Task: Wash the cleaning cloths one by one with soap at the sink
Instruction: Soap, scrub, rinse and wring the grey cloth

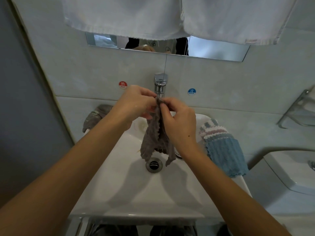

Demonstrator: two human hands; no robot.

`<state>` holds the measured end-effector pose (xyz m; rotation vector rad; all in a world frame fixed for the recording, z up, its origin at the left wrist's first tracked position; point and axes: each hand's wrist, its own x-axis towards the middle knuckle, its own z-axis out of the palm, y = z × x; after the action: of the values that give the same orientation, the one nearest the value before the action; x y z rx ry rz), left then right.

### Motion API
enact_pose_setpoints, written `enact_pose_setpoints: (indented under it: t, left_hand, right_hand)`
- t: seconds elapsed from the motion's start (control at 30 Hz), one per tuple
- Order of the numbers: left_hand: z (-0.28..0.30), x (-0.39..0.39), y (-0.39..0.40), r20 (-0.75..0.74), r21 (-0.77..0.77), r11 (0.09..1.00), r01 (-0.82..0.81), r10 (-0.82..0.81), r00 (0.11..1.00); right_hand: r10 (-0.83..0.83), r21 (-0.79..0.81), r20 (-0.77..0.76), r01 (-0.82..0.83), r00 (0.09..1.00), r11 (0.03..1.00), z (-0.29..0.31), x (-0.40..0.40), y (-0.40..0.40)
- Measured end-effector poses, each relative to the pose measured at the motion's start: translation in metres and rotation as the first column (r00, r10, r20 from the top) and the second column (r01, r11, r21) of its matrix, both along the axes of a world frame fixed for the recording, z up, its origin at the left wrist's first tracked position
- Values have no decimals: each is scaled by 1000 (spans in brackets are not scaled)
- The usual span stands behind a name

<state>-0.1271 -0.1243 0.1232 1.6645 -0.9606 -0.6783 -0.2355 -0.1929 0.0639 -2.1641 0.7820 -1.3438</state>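
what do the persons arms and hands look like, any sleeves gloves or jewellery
Both forearms are bare all the way to the bottom edge of the picture, with no sleeves in sight. The left hand and the right hand wear no gloves, and no rings, watch or bracelets show. The right hand has one small dark mark on its back.

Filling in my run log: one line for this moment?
left hand + right hand: pinch grey cloth | over sink | blue cloth: on rim

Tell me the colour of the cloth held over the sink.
Grey-brown, with a ribbed texture; the cloth hangs from both hands, seen in the head view.
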Motion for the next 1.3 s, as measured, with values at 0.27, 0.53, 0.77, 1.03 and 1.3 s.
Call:
enact_pose_setpoints:
  t: [0.27, 0.53, 0.77, 1.03, 1.3]
  left_hand:
    - [4, 0, 3, -155, -37, 999, -14, 8, 988]
    - [3, -6, 0, -211, -33, 999, 24, -31, 977]
    - [-10, 5, 1, -32, -4, 990, 139, -139, 990]
    - [-37, 30, 1, 468, 58, 992, 114, -128, 874]
    - [-35, 39, 16, 82, -72, 993, 93, -87, 993]
  right_hand:
    - [0, -186, 101, 19, 995, 982, -13, -5, -8]
    - [6, -240, 45, 5, 999, 971, -18, -8, -14]
    - [16, -130, 96, -4, 995, 991, -13, -8, -19]
    - [275, 165, 195, -308, 942, 937, 12, -10, -19]
    - [122, 118, 92, -133, 988, 984, 18, -17, -33]
